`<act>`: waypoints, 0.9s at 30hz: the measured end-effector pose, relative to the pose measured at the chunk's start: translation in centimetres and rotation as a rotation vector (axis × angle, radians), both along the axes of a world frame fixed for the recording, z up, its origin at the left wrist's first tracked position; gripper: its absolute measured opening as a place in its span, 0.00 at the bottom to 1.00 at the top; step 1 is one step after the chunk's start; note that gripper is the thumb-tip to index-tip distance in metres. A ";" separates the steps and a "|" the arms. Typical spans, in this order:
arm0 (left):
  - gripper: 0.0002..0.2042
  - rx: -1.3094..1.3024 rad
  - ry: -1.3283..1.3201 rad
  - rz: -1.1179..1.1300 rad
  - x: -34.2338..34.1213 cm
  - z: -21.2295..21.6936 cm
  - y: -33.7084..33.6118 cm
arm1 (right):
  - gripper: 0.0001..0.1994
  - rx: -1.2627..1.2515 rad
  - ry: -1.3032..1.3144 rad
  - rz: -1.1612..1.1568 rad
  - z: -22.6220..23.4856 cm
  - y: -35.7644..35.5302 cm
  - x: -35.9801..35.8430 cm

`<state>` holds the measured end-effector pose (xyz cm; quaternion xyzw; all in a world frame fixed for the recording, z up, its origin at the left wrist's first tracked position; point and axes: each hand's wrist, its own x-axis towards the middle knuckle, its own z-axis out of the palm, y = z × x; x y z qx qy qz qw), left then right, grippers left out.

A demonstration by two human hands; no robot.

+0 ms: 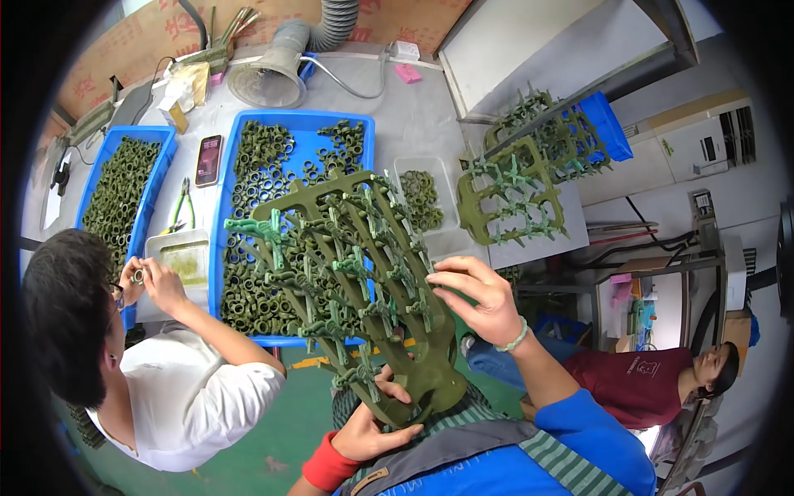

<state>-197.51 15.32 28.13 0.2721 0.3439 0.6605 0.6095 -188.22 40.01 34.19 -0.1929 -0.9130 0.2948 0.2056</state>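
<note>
I hold a large dark green wax tree (347,264), a branching frame set with many small green pieces, tilted over my lap. My left hand (376,426) is shut around its thick base from below. My right hand (480,299) rests on the right side of the frame, fingers curled on the branches. Behind the frame stands a blue tray (236,157) full of green rings.
A person in a white shirt (190,397) sits at my left, handling a small ring near a white dish (186,256). Another blue tray (161,165), a phone (208,159), pliers (182,202), an extraction hose (285,62) and more wax trees (517,186) are on the bench. A person in a maroon shirt (653,380) is at the right.
</note>
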 end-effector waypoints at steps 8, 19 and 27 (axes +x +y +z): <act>0.22 -0.055 0.184 -0.040 -0.1 -0.6 -0.7 | 0.11 0.124 -0.030 0.102 0.2 0.4 -0.7; 0.22 -0.041 0.246 -0.028 -0.4 -0.3 -0.8 | 0.10 0.161 -0.053 0.130 0.1 0.3 -0.7; 0.23 -0.181 0.118 -0.107 -0.6 0.9 -0.5 | 0.10 0.176 -0.069 0.129 -0.1 0.4 -0.3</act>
